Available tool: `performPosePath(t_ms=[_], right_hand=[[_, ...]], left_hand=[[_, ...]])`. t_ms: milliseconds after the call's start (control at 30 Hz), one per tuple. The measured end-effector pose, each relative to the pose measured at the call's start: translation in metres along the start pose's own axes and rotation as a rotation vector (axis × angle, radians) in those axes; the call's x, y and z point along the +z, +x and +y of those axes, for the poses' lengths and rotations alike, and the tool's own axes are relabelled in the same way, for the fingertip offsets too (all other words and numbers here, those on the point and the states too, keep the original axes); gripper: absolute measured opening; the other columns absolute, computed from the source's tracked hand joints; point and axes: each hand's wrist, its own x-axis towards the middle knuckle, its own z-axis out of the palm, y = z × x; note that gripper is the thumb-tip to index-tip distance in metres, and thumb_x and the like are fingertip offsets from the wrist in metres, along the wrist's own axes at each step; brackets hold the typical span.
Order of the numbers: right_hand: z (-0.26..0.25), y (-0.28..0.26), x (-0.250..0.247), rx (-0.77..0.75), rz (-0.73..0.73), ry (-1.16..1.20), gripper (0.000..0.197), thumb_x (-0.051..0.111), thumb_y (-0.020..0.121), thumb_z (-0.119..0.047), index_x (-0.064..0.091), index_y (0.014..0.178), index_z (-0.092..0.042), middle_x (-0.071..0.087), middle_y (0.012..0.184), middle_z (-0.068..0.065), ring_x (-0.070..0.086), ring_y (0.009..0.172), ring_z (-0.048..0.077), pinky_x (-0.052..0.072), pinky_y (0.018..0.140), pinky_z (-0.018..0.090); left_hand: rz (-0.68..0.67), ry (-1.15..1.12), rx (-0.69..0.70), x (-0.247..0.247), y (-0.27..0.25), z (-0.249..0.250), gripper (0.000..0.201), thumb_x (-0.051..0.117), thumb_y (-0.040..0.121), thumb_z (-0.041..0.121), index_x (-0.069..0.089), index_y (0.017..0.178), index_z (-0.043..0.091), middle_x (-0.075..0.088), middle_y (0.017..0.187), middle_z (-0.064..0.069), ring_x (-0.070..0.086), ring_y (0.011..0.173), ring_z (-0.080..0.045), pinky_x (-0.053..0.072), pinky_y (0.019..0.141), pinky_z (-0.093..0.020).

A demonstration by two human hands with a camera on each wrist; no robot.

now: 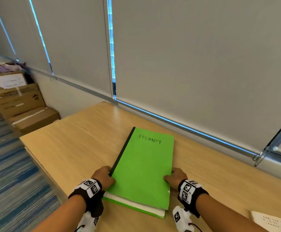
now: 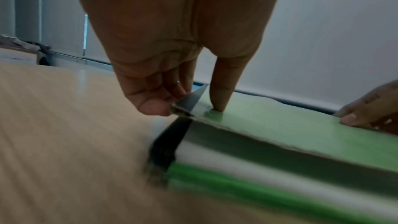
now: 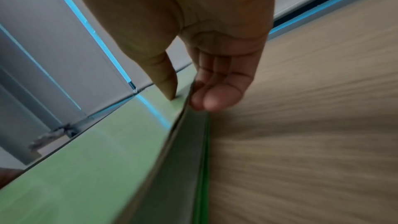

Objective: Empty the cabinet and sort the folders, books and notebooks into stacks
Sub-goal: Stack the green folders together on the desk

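Hands (image 1: pixel 105 176) (image 1: pixel 176 177) pinch green book's (image 1: pixel 144 166) side edges.

Cut off at the head view's lower right corner: a printed sheet (image 1: pixel 277 221), text too small to read. Blurred in the left wrist view: near end of the green book (image 2: pixel 280 185). Too blurred to read: label on the cardboard boxes (image 1: pixel 19 97).

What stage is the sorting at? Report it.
Done: little shows; a second green book lies on the table. In hand: left hand and right hand pinch the green book marked SECURITY, landing on it. Left: cabinet is out of view.
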Motion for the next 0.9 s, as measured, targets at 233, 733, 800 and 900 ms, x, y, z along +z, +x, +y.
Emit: performPosePath(t_ms=[233,733,800,900], right_hand=[[0.013,-0.008,0.031,0.083,-0.030,-0.206,0.053,0.056,0.081,-0.036,0.047,0.129,-0.016,0.050,0.126,0.011,0.059,0.108,0.030,0.054,0.088,0.037],[0.018,-0.033,0.017,0.236,0.066,0.111,0.062,0.054,0.082,-0.028,0.039,0.141,-0.025,0.037,0.130,0.012,0.054,0.099,0.027,0.050,0.091,0.031],[0.019,-0.039,0.013,0.265,0.161,0.166,0.056,0.055,0.081,-0.027,0.045,0.136,-0.024,0.041,0.128,0.012,0.053,0.098,0.026,0.047,0.090,0.028],[0.023,-0.041,0.006,0.231,0.192,0.478,0.069,0.064,0.071,-0.014,0.044,0.138,-0.011,0.051,0.131,0.015,0.056,0.104,0.029,0.048,0.090,0.033]], left_hand=[[0.050,0.051,-0.144,0.030,0.008,-0.001,0.071,0.064,0.079,0.025,0.033,0.142,0.019,0.042,0.133,-0.014,0.047,0.122,-0.035,0.044,0.101,-0.038],[0.174,-0.577,-0.187,0.054,-0.017,0.036,0.037,0.055,0.087,0.012,0.041,0.120,0.002,0.058,0.113,-0.019,0.057,0.098,-0.034,0.048,0.084,-0.036],[0.261,-0.598,-0.112,0.055,-0.033,0.041,0.029,0.058,0.087,0.011,0.044,0.112,0.008,0.063,0.099,-0.014,0.058,0.087,-0.031,0.044,0.074,-0.033],[0.350,-0.657,-0.006,0.057,-0.058,0.045,0.023,0.064,0.083,0.009,0.049,0.095,0.022,0.066,0.072,-0.006,0.059,0.068,-0.027,0.046,0.070,-0.037]])
